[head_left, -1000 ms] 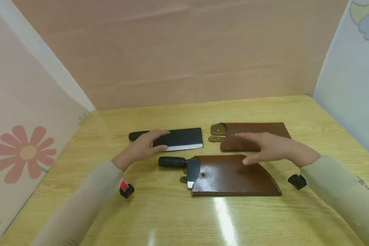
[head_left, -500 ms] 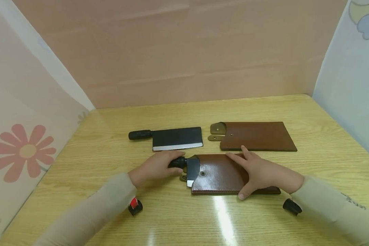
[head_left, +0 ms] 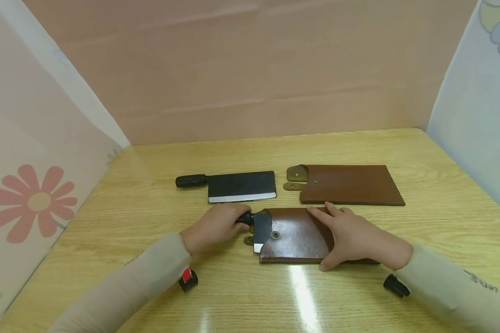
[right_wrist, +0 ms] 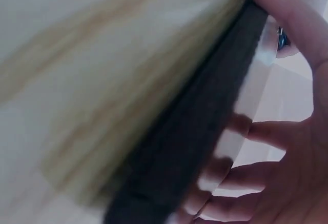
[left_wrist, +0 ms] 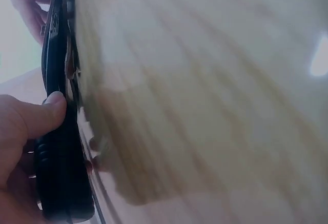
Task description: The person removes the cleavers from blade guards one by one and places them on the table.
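Observation:
A cleaver lies in a brown leather sheath (head_left: 293, 238) on the wooden table (head_left: 150, 175), part of its blade (head_left: 261, 229) showing at the sheath's mouth. My left hand (head_left: 229, 223) grips the cleaver's black handle (head_left: 246, 217); in the left wrist view my thumb (left_wrist: 38, 116) lies on that handle (left_wrist: 59, 178). My right hand (head_left: 335, 238) rests flat on the sheath, fingers spread on top and thumb against its near edge. The right wrist view shows the sheath's dark edge (right_wrist: 205, 116) beside my thumb (right_wrist: 294, 26).
A second, bare cleaver (head_left: 240, 186) lies further back at the left, and an empty brown sheath (head_left: 350, 185) lies to its right. Pink and pale panels wall in the table on three sides.
Both hands came from the far cleaver and far sheath to the near pair. The left hand took hold of the handle and the right hand settled on the near sheath.

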